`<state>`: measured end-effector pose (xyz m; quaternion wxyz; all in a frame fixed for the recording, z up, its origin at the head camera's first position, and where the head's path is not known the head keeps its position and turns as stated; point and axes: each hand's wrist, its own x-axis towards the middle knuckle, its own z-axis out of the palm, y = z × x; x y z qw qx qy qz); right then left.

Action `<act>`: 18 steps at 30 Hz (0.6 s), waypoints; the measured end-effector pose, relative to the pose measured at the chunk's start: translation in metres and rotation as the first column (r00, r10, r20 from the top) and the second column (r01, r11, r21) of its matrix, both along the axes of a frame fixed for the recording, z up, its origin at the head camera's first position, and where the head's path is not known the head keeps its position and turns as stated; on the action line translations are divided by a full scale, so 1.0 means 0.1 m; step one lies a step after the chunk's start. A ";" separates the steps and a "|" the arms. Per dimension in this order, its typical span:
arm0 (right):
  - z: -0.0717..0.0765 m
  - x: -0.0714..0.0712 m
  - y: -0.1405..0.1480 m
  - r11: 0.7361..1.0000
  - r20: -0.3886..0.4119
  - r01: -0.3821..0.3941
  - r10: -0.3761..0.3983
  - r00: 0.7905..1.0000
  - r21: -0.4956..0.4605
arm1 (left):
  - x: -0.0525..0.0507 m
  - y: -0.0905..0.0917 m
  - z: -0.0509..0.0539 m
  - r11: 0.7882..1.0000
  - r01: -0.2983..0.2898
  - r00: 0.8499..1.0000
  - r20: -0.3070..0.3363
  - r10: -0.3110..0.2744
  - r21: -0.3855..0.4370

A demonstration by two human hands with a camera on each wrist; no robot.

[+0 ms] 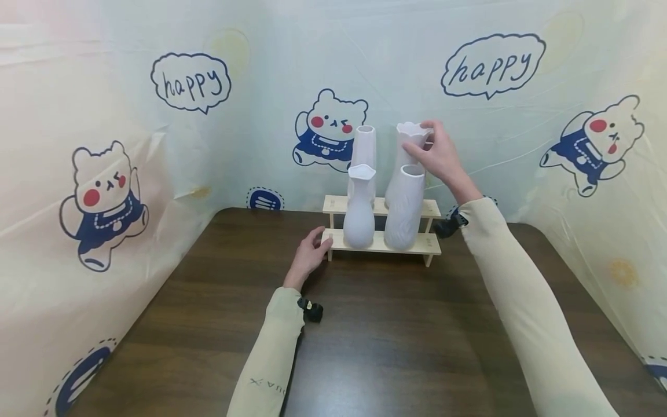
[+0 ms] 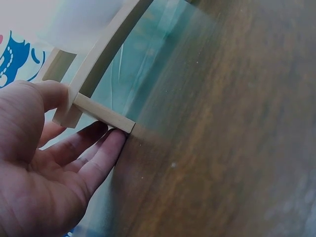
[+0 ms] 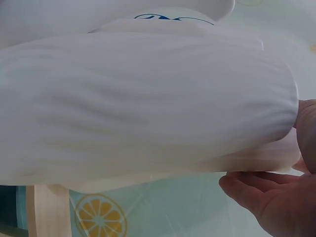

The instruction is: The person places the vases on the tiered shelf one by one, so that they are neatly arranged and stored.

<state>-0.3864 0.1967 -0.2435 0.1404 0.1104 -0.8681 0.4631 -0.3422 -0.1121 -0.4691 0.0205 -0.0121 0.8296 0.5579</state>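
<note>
A two-tier wooden stand (image 1: 333,204) holds several white vases. At the back right, my right hand (image 1: 443,153) grips a vase with a scalloped rim (image 1: 408,138) near its top. A ribbed white vase (image 1: 404,214) stands in front of it; in the right wrist view this ribbed vase (image 3: 148,98) covers most of the held one. My left hand (image 1: 307,255) holds the left end of the lower shelf. In the left wrist view the thumb lies on the wooden shelf end (image 2: 91,69), with fingers beneath, beside the leg (image 2: 106,113).
Left of the ribbed vase stands a round-bellied vase (image 1: 359,220), with a tall narrow vase (image 1: 365,145) behind it. Everything sits at the far edge of a dark wooden table (image 1: 396,336). A printed curtain (image 1: 271,110) hangs close behind and along both sides.
</note>
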 end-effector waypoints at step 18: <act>-0.61 0.39 0.43 0.998 -0.153 0.019 -0.028 0.988 -0.058 | 0.09 -0.09 0.11 1.000 -0.023 0.999 -0.035 0.023 -0.009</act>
